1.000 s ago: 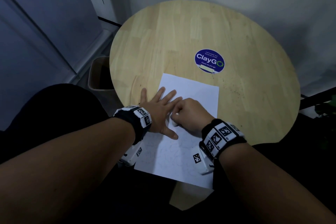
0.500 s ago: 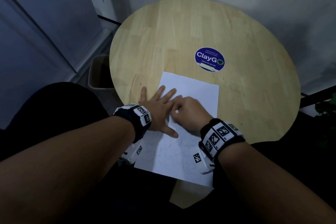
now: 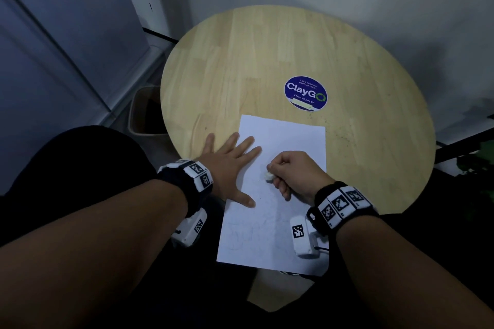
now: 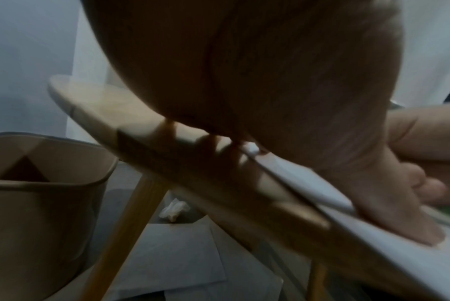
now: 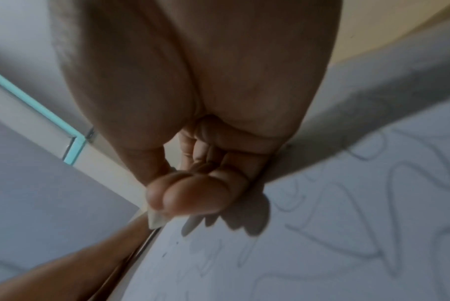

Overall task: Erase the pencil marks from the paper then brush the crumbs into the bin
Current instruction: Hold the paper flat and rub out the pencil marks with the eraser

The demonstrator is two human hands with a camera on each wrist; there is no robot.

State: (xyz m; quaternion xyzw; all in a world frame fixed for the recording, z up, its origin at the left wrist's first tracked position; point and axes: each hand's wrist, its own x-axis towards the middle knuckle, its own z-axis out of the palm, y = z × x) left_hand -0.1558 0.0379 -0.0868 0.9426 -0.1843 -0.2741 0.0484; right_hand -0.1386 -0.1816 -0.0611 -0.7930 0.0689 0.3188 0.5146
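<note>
A white sheet of paper (image 3: 283, 147) lies on the round wooden table (image 3: 240, 61), its near end hanging over the table's edge. Faint pencil marks (image 5: 360, 240) cover its near half. My left hand (image 3: 230, 163) lies flat with spread fingers on the paper's left edge, thumb (image 4: 404, 224) pressed on the sheet. My right hand (image 3: 291, 173) pinches a small white eraser (image 3: 269, 176) against the middle of the paper; its tip (image 5: 156, 219) shows under the curled fingers. A beige bin (image 3: 143, 112) stands on the floor left of the table.
A round blue ClayGo sticker (image 3: 305, 92) sits on the table beyond the paper. Dark specks (image 3: 344, 136) dot the wood right of the sheet. In the left wrist view the bin (image 4: 38, 193) stands close under the table edge, with papers and a crumpled tissue (image 4: 174, 209) on the floor.
My right hand with the eraser has moved right, away from the left hand's fingers, toward the paper's middle. The left hand stays flat on the sheet.
</note>
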